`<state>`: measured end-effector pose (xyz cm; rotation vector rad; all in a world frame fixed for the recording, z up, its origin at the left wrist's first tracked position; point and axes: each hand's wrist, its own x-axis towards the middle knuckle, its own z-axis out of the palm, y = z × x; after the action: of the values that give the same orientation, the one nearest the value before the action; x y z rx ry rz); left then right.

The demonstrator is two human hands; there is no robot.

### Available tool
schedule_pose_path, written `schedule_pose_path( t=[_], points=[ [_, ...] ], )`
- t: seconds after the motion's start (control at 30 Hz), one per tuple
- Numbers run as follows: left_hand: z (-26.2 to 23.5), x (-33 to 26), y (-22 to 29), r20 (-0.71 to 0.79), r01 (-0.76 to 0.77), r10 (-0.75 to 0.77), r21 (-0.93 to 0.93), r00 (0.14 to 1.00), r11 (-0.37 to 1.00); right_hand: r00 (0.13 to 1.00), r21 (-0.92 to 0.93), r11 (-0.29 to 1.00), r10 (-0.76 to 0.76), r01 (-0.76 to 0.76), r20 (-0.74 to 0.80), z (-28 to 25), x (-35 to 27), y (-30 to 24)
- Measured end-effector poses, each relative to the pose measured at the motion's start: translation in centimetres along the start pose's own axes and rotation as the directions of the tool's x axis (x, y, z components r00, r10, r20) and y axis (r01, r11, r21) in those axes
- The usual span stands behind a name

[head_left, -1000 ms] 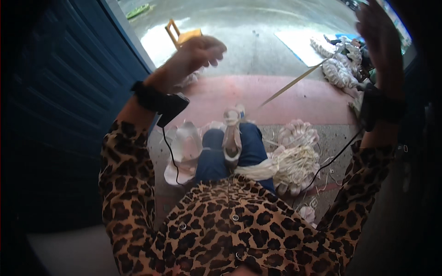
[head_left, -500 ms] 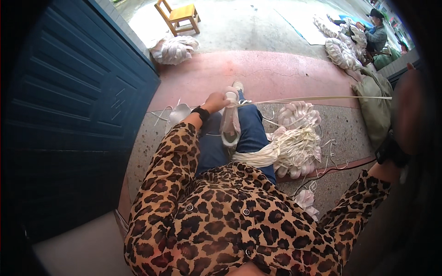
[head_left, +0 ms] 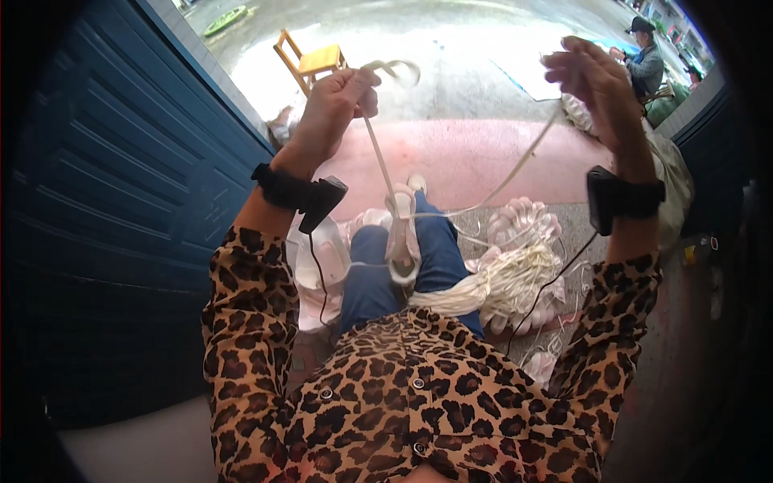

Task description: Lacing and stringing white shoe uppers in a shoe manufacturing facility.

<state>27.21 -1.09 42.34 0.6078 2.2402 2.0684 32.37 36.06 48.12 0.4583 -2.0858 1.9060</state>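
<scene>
A pale pink-and-white shoe upper (head_left: 402, 241) lies lengthwise between my thighs, its toe pointing away. From it a flat cream lace (head_left: 377, 153) runs taut up to my left hand (head_left: 342, 101), which pinches it; the loose end curls beyond the fingers. Another length of lace (head_left: 515, 173) arcs from the shoe upper toward my raised right hand (head_left: 596, 92). The right fingers look stretched out and somewhat blurred, with the lace fading out just below them. A thick hank of cream laces (head_left: 459, 294) lies over my right thigh.
To the right sits a ring-shaped bundle of shoe uppers (head_left: 523, 221); more pale uppers (head_left: 322, 249) lie left of my legs. A blue door (head_left: 145, 161) stands left, a wooden chair (head_left: 318, 60) ahead. A person (head_left: 646, 60) sits far right, near a large sack (head_left: 672, 185).
My left hand has left the shoe upper and risen, drawing a lace upward. My right hand has swung in from the far right edge, and the lace once stretched straight now sags.
</scene>
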Motion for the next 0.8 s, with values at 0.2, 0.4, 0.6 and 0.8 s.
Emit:
schedule_pose_path(
  t=[0.2, 0.4, 0.6, 0.8],
  points=[
    [3.0, 0.0, 9.9, -0.049, -0.300, 0.300, 0.004, 0.953, 0.954, 0.975, -0.040, 0.984, -0.168, 0.175, 0.147, 6.7, 4.2, -4.5],
    [4.3, 0.5, 13.5, 0.047, -0.642, 0.647, 0.194, 0.761, 0.742, 0.891, 0.008, 0.924, -0.372, 0.383, 0.261, 10.2, 5.7, -9.4],
    [4.8, -0.1, 15.4, -0.072, -0.571, 0.570, 0.000, 0.819, 0.821, 0.871, 0.000, 0.912, -0.392, 0.410, 0.296, 11.1, 6.2, -11.4],
    [4.5, -0.2, 17.0, -0.087, -0.501, 0.503, 0.046, 0.860, 0.864, 0.854, 0.068, 0.888, -0.456, 0.455, 0.251, 10.3, 6.6, -12.3]
  ],
)
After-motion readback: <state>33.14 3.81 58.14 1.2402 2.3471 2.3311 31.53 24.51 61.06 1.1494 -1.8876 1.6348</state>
